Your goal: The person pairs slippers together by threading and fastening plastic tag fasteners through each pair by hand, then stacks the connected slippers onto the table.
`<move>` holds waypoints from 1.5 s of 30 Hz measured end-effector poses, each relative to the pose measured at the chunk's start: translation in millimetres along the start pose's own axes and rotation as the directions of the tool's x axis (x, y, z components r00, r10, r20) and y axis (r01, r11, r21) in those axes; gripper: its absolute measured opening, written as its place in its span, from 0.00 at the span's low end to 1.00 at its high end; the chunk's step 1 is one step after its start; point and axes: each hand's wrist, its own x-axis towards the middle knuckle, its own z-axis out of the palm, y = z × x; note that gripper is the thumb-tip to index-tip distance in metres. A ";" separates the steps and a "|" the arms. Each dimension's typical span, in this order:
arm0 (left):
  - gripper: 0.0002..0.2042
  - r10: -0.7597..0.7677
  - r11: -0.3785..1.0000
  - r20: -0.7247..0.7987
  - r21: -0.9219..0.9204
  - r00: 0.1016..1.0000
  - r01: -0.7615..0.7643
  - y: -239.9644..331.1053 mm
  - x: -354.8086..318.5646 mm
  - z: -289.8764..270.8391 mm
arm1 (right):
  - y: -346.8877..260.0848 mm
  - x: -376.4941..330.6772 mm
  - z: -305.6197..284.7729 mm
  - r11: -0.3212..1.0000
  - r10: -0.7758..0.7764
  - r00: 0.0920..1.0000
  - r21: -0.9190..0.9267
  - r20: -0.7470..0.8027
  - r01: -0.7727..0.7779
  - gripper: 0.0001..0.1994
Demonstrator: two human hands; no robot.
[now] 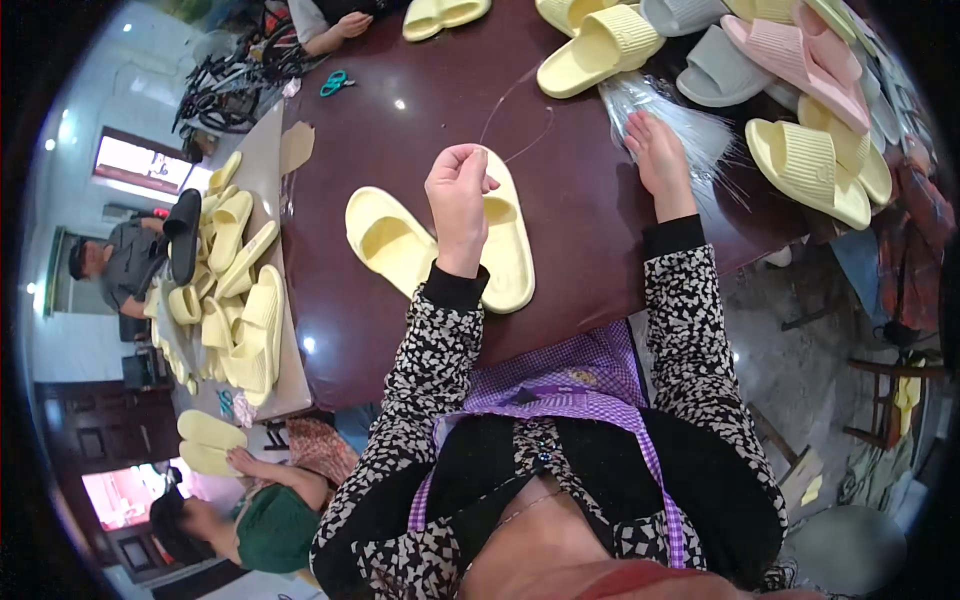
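Two pale yellow foam slippers lie side by side on the dark table. Left hand, above them, pinches a thin clear strand, seemingly stiff and slippery; grip near its end. Right hand rests fingers-down on the light, springy clear strand bundle.

I get even, fairly bright indoor light; small ceiling-lamp glare spots sit on the glossy dark counter. Windows at left blow out white. Heavy fisheye bending and black vignette at rim; edges soft, centre sharp.
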 end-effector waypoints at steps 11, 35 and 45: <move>0.03 0.313 0.820 0.021 0.499 0.950 -0.281 25.6 -65.2 -20.5 | -9.5 -23.8 22.4 0.874 -0.268 0.957 -0.391 0.110 0.289 0.13; 0.04 0.528 0.055 0.284 0.929 0.800 -0.366 68.4 -147.0 -117.8 | -88.9 -173.5 140.0 0.125 -0.672 0.097 -0.016 0.734 0.992 0.07; 0.04 0.421 0.044 0.281 0.944 0.863 -0.328 61.9 -146.0 -113.0 | -115.6 -206.7 152.4 0.217 -0.732 -0.016 0.255 0.681 0.942 0.08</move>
